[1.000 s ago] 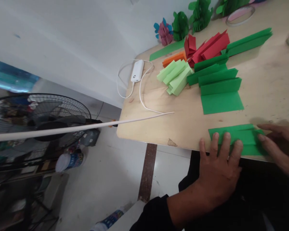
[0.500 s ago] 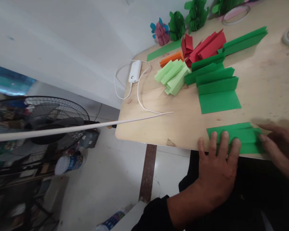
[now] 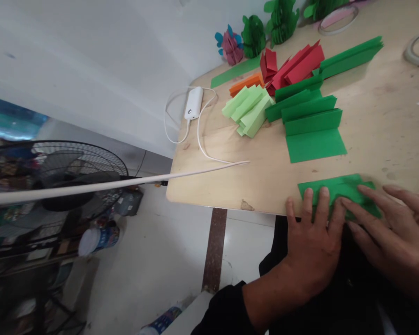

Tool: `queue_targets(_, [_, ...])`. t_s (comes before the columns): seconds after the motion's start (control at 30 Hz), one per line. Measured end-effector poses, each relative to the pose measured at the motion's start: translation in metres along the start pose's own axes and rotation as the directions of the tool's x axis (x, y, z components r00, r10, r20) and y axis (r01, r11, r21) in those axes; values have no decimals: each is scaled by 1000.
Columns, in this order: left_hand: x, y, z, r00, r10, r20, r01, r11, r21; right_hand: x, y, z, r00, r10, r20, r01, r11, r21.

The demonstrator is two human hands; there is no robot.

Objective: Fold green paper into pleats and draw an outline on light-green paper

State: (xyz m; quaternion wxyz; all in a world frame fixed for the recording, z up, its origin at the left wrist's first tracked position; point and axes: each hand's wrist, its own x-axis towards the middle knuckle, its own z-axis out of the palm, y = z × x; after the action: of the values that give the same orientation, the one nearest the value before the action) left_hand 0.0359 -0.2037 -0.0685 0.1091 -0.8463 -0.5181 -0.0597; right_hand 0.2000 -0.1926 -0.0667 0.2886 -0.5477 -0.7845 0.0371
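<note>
Head view: the green paper [image 3: 349, 187] lies at the near edge of the table [image 3: 265, 181], its layers out of line at the right end. The left hand [image 3: 312, 249] is flat on it, fingers slightly spread; the right hand [image 3: 396, 228] is open too, fingertips on its right part, an index finger reaching close to the left hand. Neither clamps it.

Pressing now could set a crooked crease, since the layers look uneven. With so little wood below the paper, a downward drag could pull it over the edge and bend it; whether any overhangs already, the hands hide.

Just beyond stand the dark green pleats [image 3: 312, 122], near enough for a forward sweep of the fingers to knock or flatten them. The light green pleats [image 3: 249, 109] touch them. Farther left, a snag on the cable [image 3: 125, 186] could drag the white box [image 3: 194, 102].
</note>
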Motion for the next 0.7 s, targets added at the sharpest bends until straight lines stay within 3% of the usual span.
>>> queue_targets(0.13, [1, 1, 0, 1000, -12, -17, 12, 1000, 10, -1, -10, -3, 990, 138, -12, -137, 989, 56])
queue_targets(0.7, [1, -1, -1, 999, -2, -39, 2, 1000, 5, -5, -4, -4, 990, 136, 22, -137, 986, 95])
